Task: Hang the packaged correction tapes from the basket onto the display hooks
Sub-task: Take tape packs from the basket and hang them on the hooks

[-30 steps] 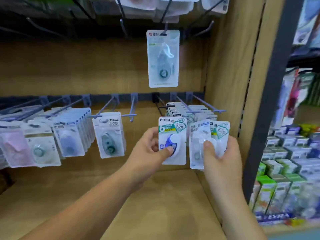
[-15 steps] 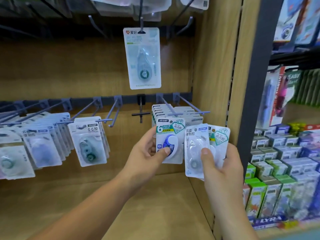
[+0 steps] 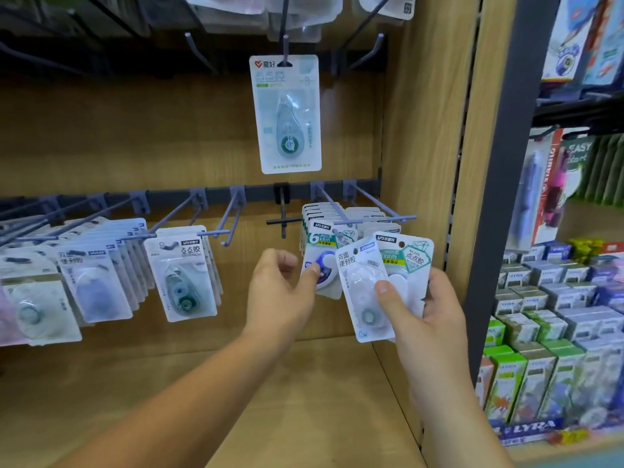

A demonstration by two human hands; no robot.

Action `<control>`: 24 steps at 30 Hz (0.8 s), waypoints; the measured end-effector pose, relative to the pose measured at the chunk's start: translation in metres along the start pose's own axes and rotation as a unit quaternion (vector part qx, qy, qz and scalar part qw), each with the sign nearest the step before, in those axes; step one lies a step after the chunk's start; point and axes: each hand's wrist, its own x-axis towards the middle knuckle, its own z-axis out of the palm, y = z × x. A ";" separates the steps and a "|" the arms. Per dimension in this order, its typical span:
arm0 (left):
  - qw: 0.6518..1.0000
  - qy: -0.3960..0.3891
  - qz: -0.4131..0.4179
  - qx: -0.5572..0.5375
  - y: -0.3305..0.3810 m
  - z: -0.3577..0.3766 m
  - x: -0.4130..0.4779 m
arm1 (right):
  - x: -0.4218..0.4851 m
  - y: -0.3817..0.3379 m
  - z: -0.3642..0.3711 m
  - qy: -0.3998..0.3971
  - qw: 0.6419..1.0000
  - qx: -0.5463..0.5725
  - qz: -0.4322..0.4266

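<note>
The left hand pinches a blue-and-white correction tape pack at the tip of a loaded hook; whether its hole is threaded I cannot tell. The right hand grips two more packs, fanned, thumb across their fronts. Hung packs fill hooks to the left, so much looks done; these three are left, perhaps more in the unseen basket. All three stand upright, long axes near vertical, hang-holes up, printed faces toward the camera.
</note>
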 end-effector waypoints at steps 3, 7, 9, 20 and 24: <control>0.991 -0.088 -0.005 -0.097 0.001 -0.005 -0.028 | 0.001 -0.001 0.007 -0.011 0.999 0.029 0.008; 0.969 -0.168 -0.031 -0.179 0.010 -0.014 -0.035 | 0.004 -0.003 0.018 -0.044 0.996 0.070 0.036; 0.964 -0.182 -0.022 -0.191 0.013 -0.019 -0.034 | 0.004 -0.004 0.022 -0.062 0.995 0.065 0.043; 0.962 -0.172 -0.059 -0.206 0.003 -0.044 -0.027 | 0.006 -0.001 0.027 -0.139 0.986 0.007 0.086; 0.965 -0.173 -0.039 -0.194 0.000 -0.045 -0.023 | 0.007 0.008 0.037 -0.081 0.996 -0.008 0.021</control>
